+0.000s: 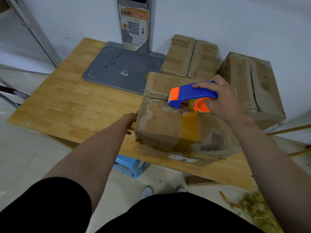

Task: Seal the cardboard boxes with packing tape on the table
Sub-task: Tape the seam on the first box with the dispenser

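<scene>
Bracing is given at the box (161, 125) side by the left hand (130, 121), fingers unclear. The tape dispenser (193, 94) is gripped by the right hand (223, 100); box judged soft, light.

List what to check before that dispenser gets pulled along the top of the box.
1. Right-hand grip holds the tape dispenser: ok.
2. Left-hand grip steadies the box at its left side: ok.
3. Tape strip stuck up the near face and over the edge: ok.
4. Dispenser sits over the top seam: ok.
5. Cardboard along the seam intact: not ok, torn, corrugation bare.
6. Tape left on the roll: cannot tell.
</scene>
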